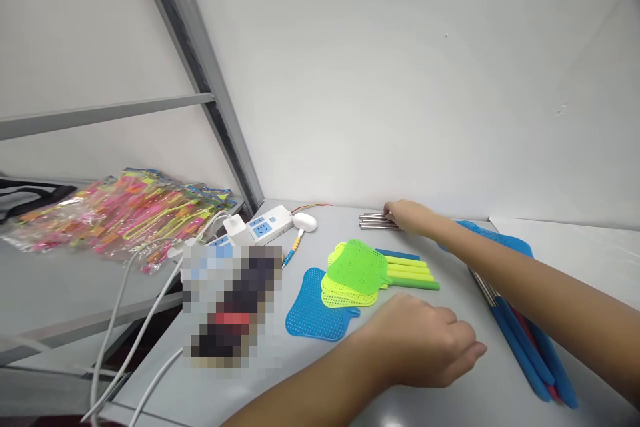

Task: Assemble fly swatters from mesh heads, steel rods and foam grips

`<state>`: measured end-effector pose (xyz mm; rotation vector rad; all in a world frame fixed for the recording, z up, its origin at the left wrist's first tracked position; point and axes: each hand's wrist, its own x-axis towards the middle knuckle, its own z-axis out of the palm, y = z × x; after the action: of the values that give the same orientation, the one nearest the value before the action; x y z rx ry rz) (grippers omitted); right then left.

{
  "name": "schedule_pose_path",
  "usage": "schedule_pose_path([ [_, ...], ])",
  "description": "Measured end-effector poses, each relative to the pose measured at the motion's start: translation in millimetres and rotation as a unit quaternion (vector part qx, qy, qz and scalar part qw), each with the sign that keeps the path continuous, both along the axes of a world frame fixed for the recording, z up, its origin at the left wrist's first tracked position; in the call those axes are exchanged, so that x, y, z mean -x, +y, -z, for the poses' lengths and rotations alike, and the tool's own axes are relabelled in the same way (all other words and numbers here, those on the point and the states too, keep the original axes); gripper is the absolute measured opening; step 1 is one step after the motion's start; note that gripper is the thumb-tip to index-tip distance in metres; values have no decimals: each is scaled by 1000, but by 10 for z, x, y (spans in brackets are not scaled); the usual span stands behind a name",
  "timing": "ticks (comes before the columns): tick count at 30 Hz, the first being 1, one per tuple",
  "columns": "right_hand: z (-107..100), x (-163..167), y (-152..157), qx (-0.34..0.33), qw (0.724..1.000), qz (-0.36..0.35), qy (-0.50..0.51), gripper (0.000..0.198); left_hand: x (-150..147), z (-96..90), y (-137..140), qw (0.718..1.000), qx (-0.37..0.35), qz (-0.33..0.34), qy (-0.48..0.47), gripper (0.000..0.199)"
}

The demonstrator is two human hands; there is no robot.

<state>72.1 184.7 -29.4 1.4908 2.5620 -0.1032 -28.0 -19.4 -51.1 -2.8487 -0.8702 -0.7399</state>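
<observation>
My right hand (407,215) reaches to the back of the table, its fingers closed at the ends of a row of thin metal rods (377,221). Nearer to me, my left hand (425,340) is held over the table with its fingers curled in; whatever they may hold is hidden. Just beyond it lie a green fly swatter head (357,267), yellow fly swatter heads (345,297) partly under it, and a blue fly swatter head (320,313). Yellow handles (410,268), a green handle (415,284) and a blue handle (397,254) lie beside them.
Fly swatters with blue handles (525,353) lie at right, partly behind my right arm. White power strips (270,225) with cables and a white earbud-like case (305,221) are at left. A pixelated dark object lies in front. Bagged colourful goods (145,207) fill the left shelf.
</observation>
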Motion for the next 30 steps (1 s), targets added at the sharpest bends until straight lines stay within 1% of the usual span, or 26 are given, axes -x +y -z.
schedule_pose_path([
  [7,-94,-63,56,48,998,-19,27,34,12,-35,4,1000,1,2,9,34],
  [9,-126,-82,50,48,998,-27,39,32,13,-43,0,1000,1,0,18,34],
  [11,-163,-109,16,23,997,-35,61,27,24,-58,1,1000,-1,-6,24,33],
  [14,-240,-202,-139,-57,990,-52,115,17,90,-120,30,999,-9,-14,28,33],
  [17,-330,-390,-457,-139,973,-62,174,23,227,-235,99,998,0,-46,41,30],
  [18,-354,-471,-594,-165,964,-65,197,23,278,-276,126,996,7,-70,49,27],
  [19,-370,-556,-738,-212,943,-80,243,20,326,-312,152,993,13,-98,57,22],
  [21,-368,-727,-1023,-265,910,-141,287,16,394,-358,196,987,23,-144,67,17],
  [22,-347,-809,-1149,-283,896,-174,293,18,409,-363,212,984,26,-161,72,15],
  [25,-200,-1025,-1408,-314,857,-235,334,33,385,-319,233,978,31,-184,91,12],
  [27,-63,-1145,-1475,-336,828,-240,378,41,337,-266,236,975,34,-190,106,12],
  [30,93,-1288,-1486,-352,793,-214,448,38,273,-208,238,970,44,-206,118,14],
])
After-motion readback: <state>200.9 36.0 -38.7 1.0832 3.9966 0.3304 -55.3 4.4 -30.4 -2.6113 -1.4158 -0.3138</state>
